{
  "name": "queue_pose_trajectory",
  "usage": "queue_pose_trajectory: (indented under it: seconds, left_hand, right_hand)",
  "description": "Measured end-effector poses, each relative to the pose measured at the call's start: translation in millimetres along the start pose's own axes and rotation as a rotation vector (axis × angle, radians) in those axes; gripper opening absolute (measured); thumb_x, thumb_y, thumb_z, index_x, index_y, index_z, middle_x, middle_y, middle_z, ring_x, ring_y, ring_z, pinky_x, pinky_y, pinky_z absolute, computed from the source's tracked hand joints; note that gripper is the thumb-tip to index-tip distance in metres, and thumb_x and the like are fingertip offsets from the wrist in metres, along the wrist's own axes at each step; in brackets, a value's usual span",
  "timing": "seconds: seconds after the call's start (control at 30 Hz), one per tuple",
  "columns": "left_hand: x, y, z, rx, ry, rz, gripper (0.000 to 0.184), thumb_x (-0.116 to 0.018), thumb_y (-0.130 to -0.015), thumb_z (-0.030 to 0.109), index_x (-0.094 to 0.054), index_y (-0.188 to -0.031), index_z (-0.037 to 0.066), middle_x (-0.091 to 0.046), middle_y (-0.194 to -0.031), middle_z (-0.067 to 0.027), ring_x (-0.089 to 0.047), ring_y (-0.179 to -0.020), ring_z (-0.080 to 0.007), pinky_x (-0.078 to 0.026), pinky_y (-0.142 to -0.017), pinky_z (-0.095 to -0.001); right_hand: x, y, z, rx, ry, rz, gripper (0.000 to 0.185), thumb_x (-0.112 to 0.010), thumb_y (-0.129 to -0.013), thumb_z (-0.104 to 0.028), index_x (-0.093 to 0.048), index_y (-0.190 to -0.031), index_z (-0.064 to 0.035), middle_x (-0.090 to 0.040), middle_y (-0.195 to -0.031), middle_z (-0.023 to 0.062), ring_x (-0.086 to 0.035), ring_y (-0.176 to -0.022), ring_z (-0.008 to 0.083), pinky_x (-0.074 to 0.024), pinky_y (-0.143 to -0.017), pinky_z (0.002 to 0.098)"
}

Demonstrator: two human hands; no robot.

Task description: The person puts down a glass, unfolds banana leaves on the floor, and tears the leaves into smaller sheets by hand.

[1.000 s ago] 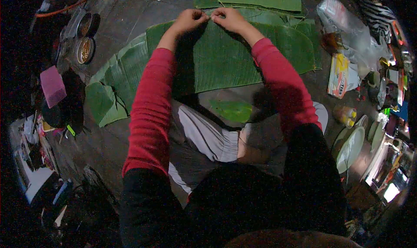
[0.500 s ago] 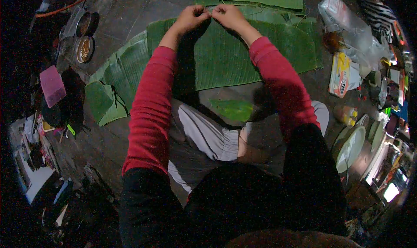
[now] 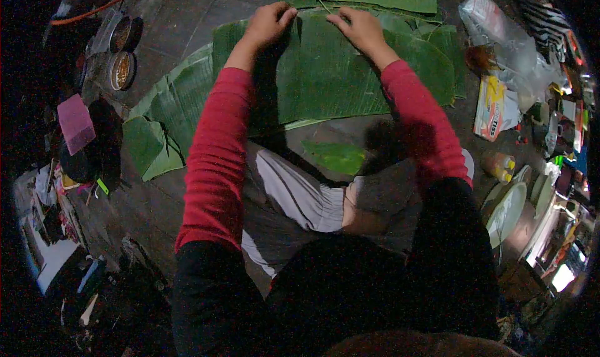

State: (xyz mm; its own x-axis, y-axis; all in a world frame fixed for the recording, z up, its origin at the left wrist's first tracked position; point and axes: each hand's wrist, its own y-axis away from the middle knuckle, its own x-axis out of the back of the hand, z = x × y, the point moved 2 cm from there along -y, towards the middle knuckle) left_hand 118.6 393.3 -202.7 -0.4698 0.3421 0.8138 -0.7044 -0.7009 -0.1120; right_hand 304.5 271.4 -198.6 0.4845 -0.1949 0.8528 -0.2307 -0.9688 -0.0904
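While reaching to the far edge of the green leaf (image 3: 337, 76), spread on the floor (image 3: 172, 35) beyond the lap (image 3: 306, 201), now holding left hand (image 3: 269, 24) and right hand (image 3: 361, 29) apart, no longer almost touching. Showing curled fingers at left, a narrow thumb-to-forefinger gap at right; cannot tell whether gripping. With its near edge farther out, apparently repositioning the leaf.
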Motion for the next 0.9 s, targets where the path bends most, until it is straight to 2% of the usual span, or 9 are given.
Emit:
queue_pose_trajectory:
  seconds: [0.1,0.13,0.37,0.47,0.53,0.63,0.73,0.83,0.9]
  left_hand:
    - [13.6,-6.5,-9.4,0.004,0.158,0.113,0.031,-0.054,-0.085,0.033,-0.059,-0.090,0.003,-0.061,-0.082,-0.0187,-0.057,-0.076,-0.0356,-0.045,-0.067,-0.0399]
    - [18.7,-5.3,-11.0,-0.029,0.205,0.249,0.032,-0.054,-0.085,0.033,-0.058,-0.087,0.001,-0.059,-0.079,-0.0197,-0.058,-0.073,-0.0344,-0.044,-0.064,-0.0389]
    - [61.3,-10.3,-67.1,0.247,0.164,0.316,0.039,-0.056,-0.086,0.034,-0.059,-0.101,-0.001,-0.064,-0.093,-0.0151,-0.059,-0.084,-0.0201,-0.045,-0.077,-0.0301]
    - [71.8,-6.1,-84.1,0.034,0.248,0.641,0.034,-0.055,-0.085,0.031,-0.058,-0.081,-0.002,-0.059,-0.073,-0.0186,-0.055,-0.064,-0.0250,-0.043,-0.062,-0.0335]
    - [87.4,6.2,-83.7,0.294,0.177,0.650,0.033,-0.056,-0.084,0.030,-0.060,-0.085,-0.003,-0.061,-0.074,-0.0154,-0.054,-0.066,-0.0186,-0.044,-0.064,-0.0313]
    - [110.5,22.5,-72.5,0.378,0.201,0.724,0.033,-0.058,-0.083,0.030,-0.060,-0.084,-0.004,-0.062,-0.073,-0.0131,-0.054,-0.068,-0.0152,-0.044,-0.064,-0.0309]
    - [116.4,23.8,-141.7,0.418,0.253,0.760,0.036,-0.059,-0.083,0.031,-0.061,-0.085,-0.005,-0.063,-0.077,-0.0127,-0.055,-0.070,-0.0162,-0.044,-0.066,-0.0306]
    - [118.9,22.0,-129.5,0.499,0.187,0.739,0.040,-0.060,-0.081,0.035,-0.061,-0.088,-0.004,-0.064,-0.080,-0.0137,-0.057,-0.072,-0.0185,-0.045,-0.069,-0.0302]
    - [111.2,14.9,-89.6,0.316,0.293,0.735,0.039,-0.060,-0.081,0.035,-0.062,-0.089,-0.004,-0.064,-0.082,-0.0144,-0.058,-0.073,-0.0201,-0.044,-0.070,-0.0303]
  right_hand:
    - [12.3,8.9,16.6,-0.078,-0.026,0.034,0.046,-0.049,-0.082,-0.052,-0.063,-0.095,-0.0098,-0.063,-0.090,0.0154,-0.059,-0.084,0.0339,-0.0455,-0.073,0.0427]
    - [17.6,10.3,23.4,-0.109,-0.069,0.116,0.046,-0.049,-0.082,-0.052,-0.063,-0.094,-0.0100,-0.063,-0.089,0.0148,-0.059,-0.083,0.0337,-0.0457,-0.072,0.0426]
    - [50.8,30.3,86.3,-0.333,0.023,0.451,0.045,-0.053,-0.079,-0.054,-0.064,-0.087,-0.0116,-0.064,-0.082,0.0114,-0.060,-0.075,0.0310,-0.0449,-0.063,0.0383]
    - [64.4,43.2,109.9,-0.487,0.096,0.490,0.049,-0.051,-0.078,-0.057,-0.065,-0.089,-0.0114,-0.064,-0.085,0.0139,-0.060,-0.078,0.0333,-0.0454,-0.067,0.0411]
    - [69.9,50.6,131.5,-0.543,0.109,0.512,0.051,-0.049,-0.078,-0.058,-0.065,-0.090,-0.0113,-0.064,-0.088,0.0160,-0.060,-0.080,0.0352,-0.0458,-0.070,0.0435]
    - [89.2,62.0,151.0,-0.728,0.153,0.611,0.053,-0.049,-0.078,-0.059,-0.065,-0.090,-0.0095,-0.063,-0.086,0.0167,-0.060,-0.080,0.0349,-0.0453,-0.070,0.0440]
    - [105.0,71.7,185.8,-0.774,0.175,0.728,0.056,-0.047,-0.079,-0.059,-0.064,-0.090,-0.0068,-0.063,-0.083,0.0175,-0.060,-0.077,0.0342,-0.0449,-0.068,0.0436]
    - [124.6,61.7,188.1,-0.594,0.148,0.803,0.054,-0.048,-0.081,-0.055,-0.064,-0.090,-0.0046,-0.063,-0.081,0.0182,-0.060,-0.074,0.0349,-0.0448,-0.066,0.0420]
    - [149.2,36.5,157.2,-0.350,0.126,0.777,0.049,-0.051,-0.082,-0.050,-0.063,-0.092,-0.0045,-0.063,-0.082,0.0186,-0.059,-0.075,0.0351,-0.0448,-0.067,0.0407]
